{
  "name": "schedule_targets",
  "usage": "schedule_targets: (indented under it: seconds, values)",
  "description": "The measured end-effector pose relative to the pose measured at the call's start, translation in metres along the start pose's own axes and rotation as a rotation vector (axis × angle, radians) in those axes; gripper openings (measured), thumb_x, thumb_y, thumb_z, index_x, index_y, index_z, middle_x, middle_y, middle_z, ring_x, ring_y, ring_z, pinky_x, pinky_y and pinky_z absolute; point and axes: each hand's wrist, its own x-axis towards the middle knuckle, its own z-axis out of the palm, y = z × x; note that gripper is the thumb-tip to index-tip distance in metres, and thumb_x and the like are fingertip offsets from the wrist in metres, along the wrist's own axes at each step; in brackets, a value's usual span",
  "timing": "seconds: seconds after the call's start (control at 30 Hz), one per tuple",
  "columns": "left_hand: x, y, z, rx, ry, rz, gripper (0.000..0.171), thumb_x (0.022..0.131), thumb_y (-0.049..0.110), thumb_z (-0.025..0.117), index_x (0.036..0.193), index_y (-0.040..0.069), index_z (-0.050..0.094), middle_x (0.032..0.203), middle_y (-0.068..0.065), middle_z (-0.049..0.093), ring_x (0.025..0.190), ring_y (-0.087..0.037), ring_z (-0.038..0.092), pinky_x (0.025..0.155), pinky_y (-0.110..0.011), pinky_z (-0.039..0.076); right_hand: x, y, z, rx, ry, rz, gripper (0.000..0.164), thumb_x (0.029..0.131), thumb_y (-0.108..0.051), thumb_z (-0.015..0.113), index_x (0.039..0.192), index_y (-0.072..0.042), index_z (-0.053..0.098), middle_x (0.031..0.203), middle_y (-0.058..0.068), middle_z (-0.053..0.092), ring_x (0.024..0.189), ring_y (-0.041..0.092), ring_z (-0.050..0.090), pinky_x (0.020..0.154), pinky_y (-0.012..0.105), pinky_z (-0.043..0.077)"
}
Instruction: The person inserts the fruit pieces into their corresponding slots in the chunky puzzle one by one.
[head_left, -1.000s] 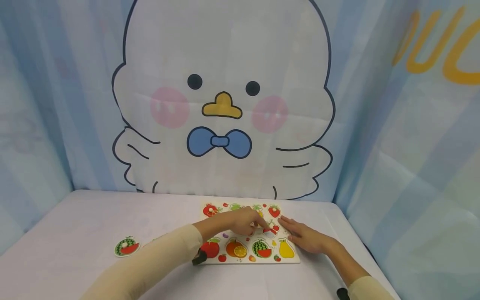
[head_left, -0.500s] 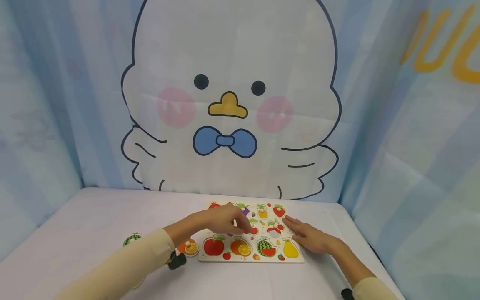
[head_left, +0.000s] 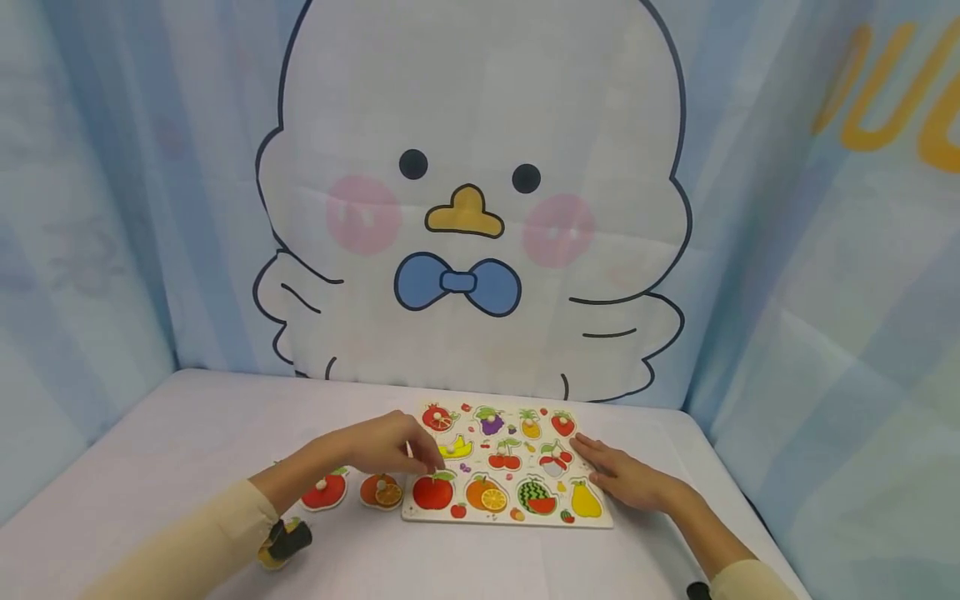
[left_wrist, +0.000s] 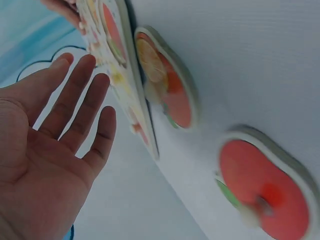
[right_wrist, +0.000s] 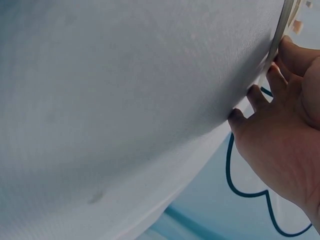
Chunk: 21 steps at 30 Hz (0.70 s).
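Note:
A white fruit puzzle board [head_left: 491, 517] lies on the table with rows of printed fruit; small knobs show on several of them. My left hand [head_left: 390, 446] hovers over the board's left edge, holding nothing; the left wrist view shows its fingers extended and apart. Just left of the board lie a knobbed orange piece [head_left: 381, 492] and, further left, a knobbed red apple piece [head_left: 324, 493], partly covered by my left forearm. My right hand [head_left: 630, 479] rests at the board's right edge, fingers touching it, as the right wrist view [right_wrist: 280, 125] also has it.
A yellowish piece [head_left: 272, 558] lies partly hidden behind the black band on my left wrist. White cloth covers the table [head_left: 480, 567]. Behind it hangs a curtain [head_left: 457, 350] with a cartoon bird; more curtain closes off both sides.
My left hand has drawn back leftward from pointing at the board's right-hand cherries to its left edge. The orange and apple pieces have come into view. My right hand stays at the board's edge.

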Motion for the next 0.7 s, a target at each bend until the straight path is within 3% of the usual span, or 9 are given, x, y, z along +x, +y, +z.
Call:
schedule_targets:
  seconds: [0.37, 0.7]
  values:
    - [-0.053, -0.024, -0.014, -0.077, 0.043, -0.123, 0.017, 0.093, 0.014, 0.078, 0.108, 0.02, 0.081, 0.098, 0.008, 0.077, 0.09, -0.013, 0.067, 0.083, -0.029, 0.059, 0.001, 0.002, -0.001, 0.012, 0.0, -0.018, 0.063, 0.107, -0.021, 0.056, 0.164, -0.013, 0.031, 0.173, 0.017, 0.021, 0.158, 0.049, 0.014, 0.123, 0.071, 0.014]
    - [-0.08, -0.043, -0.02, -0.072, 0.065, -0.182, 0.014, 0.089, 0.012, 0.081, 0.101, 0.02, 0.08, 0.095, 0.006, 0.076, 0.087, -0.014, 0.066, 0.08, -0.026, 0.059, 0.001, 0.003, 0.0, 0.014, -0.005, -0.019, 0.064, 0.107, -0.022, 0.056, 0.164, -0.014, 0.03, 0.173, 0.017, 0.02, 0.158, 0.049, 0.013, 0.123, 0.071, 0.014]
